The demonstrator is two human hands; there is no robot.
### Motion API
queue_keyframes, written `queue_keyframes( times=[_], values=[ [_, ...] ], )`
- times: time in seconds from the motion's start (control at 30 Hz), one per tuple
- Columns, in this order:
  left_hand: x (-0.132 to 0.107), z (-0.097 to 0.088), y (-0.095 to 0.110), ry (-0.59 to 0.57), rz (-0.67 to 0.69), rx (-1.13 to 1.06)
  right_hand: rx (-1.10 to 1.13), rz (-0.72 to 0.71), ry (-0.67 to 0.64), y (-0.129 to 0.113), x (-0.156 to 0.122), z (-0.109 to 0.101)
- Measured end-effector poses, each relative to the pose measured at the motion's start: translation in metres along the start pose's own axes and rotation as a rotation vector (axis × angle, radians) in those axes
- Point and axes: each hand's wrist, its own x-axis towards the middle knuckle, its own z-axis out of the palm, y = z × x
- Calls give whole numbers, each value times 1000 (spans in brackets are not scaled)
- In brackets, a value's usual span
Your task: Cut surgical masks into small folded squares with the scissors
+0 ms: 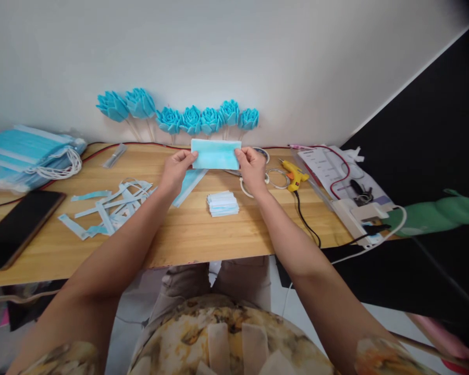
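Observation:
A light blue rectangle of face mask fabric (216, 154) is stretched flat above the desk between my two hands. My left hand (179, 165) pinches its left edge, thumb in front. At the right edge, my right hand (252, 165) grips it the same way. Below the fabric lies a small stack of folded mask pieces (222, 203). Another blue strip (189, 183) rests on the desk beside my left hand. Scissors (245, 185) are partly hidden behind my right hand. Several blue flowers on sticks (190, 120) lean against the wall behind.
Cut mask strips (109, 211) lie in a loose heap at left, near a phone (19, 226) and a pile of masks (27, 151). A yellow glue gun (295, 175), a power strip (355, 221) and a green bottle (437, 213) are at right.

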Motion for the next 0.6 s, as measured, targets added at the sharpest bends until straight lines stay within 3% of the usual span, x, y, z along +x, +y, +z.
queue_keyframes(
  times=[0.1, 0.23, 0.6],
  values=[
    [-1, 1, 2, -97, -81, -147, 4, 11, -18, -2, -1, 0],
    [-1, 1, 1, -155, -101, -132, 29, 21, -32, -2, -2, 1],
    [0, -1, -2, -25, 28, 40, -34, -3, -13, 0, -3, 1]
  ],
)
